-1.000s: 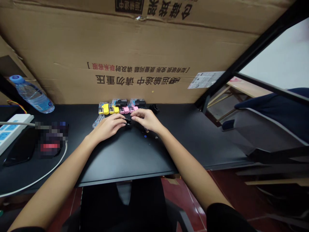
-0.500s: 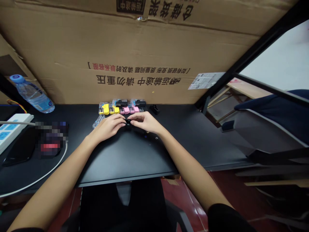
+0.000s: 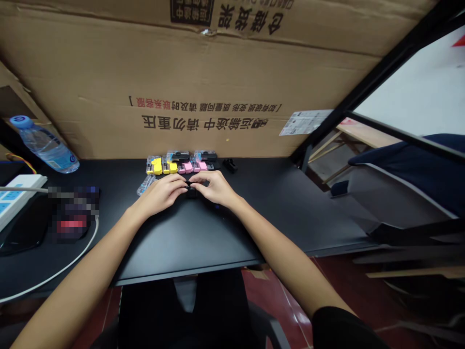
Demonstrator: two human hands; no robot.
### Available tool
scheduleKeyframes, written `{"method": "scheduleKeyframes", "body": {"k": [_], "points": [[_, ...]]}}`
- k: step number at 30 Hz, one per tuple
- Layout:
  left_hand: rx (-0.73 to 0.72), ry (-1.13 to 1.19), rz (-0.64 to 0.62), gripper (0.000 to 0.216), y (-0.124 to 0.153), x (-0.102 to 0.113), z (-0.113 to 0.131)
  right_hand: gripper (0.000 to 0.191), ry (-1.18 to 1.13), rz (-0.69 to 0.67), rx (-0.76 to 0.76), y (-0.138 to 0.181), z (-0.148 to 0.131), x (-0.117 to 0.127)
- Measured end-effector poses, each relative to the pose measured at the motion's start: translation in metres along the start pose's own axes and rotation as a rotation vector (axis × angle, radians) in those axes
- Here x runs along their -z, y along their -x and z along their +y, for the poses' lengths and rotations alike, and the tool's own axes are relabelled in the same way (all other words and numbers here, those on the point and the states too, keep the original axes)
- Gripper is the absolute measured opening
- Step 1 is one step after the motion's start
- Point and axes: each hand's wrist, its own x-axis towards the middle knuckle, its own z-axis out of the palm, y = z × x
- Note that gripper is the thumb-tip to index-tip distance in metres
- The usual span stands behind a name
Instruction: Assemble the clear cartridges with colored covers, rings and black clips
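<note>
Over the middle of the black table point(image 3: 167, 247), my left hand point(image 3: 163, 193) and my right hand point(image 3: 215, 186) meet fingertip to fingertip. Pinched between them is a small black plastic part point(image 3: 191, 190), mostly covered by the fingers, so its exact kind does not show. Just beyond my hands lie small packs with yellow pieces point(image 3: 155, 166) and pink pieces point(image 3: 199, 166), with black pieces point(image 3: 180, 156) on top of some. A clear plastic piece point(image 3: 146, 185) rests beside my left wrist. Another black part point(image 3: 230, 165) lies beyond my right hand.
A large cardboard sheet point(image 3: 109, 63) stands upright along the table's back. At the left are a water bottle point(image 3: 47, 145), a white power strip point(image 3: 22, 194), a black phone point(image 3: 27, 223) and a white cable point(image 3: 72, 261). A tiny blue bit point(image 3: 217, 207) lies near my right wrist.
Both hands stay pinched on the small black part, which now shows more below the fingertips. My right hand has shifted slightly. The whole view has moved a little.
</note>
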Motion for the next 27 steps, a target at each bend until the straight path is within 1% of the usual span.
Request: {"method": "scheduleKeyframes", "body": {"k": [3,5,7,9,10,12,14,16,18,21,24,27], "points": [[0.001,-0.002,-0.005,0.027,0.000,0.000,0.000,0.017,-0.005,-0.011,-0.020,0.000,-0.001,-0.002],[0.003,-0.005,-0.009,0.027,0.000,0.000,0.001,0.016,-0.033,-0.037,-0.045,-0.002,0.000,0.001],[0.010,-0.010,-0.007,0.027,0.000,0.001,0.000,0.018,-0.075,-0.090,-0.068,-0.003,0.003,0.011],[0.018,-0.019,0.000,0.027,-0.001,0.002,0.000,0.027,-0.082,-0.161,-0.075,-0.003,0.008,0.027],[0.020,-0.025,0.004,0.026,-0.001,0.003,-0.001,0.034,-0.039,-0.185,-0.062,-0.002,0.012,0.036],[0.023,-0.039,0.009,0.026,-0.001,0.004,-0.002,0.053,0.122,-0.268,-0.052,0.000,0.018,0.053],[0.025,-0.053,0.012,0.026,-0.001,0.005,-0.002,0.062,0.311,-0.345,-0.120,0.003,0.024,0.064],[0.026,-0.065,0.012,0.026,-0.001,0.005,-0.002,0.065,0.438,-0.401,-0.192,0.005,0.026,0.067],[0.026,-0.073,0.011,0.026,-0.001,0.005,-0.001,0.064,0.483,-0.424,-0.215,0.006,0.025,0.067],[0.026,-0.082,0.012,0.025,-0.001,0.006,0.000,0.065,0.461,-0.430,-0.191,0.006,0.021,0.068],[0.022,-0.087,0.013,0.024,-0.001,0.006,0.000,0.081,0.449,-0.486,-0.217,0.009,0.021,0.076],[0.022,-0.089,0.016,0.023,-0.001,0.006,0.000,0.097,0.512,-0.531,-0.295,0.013,0.023,0.081]]}}
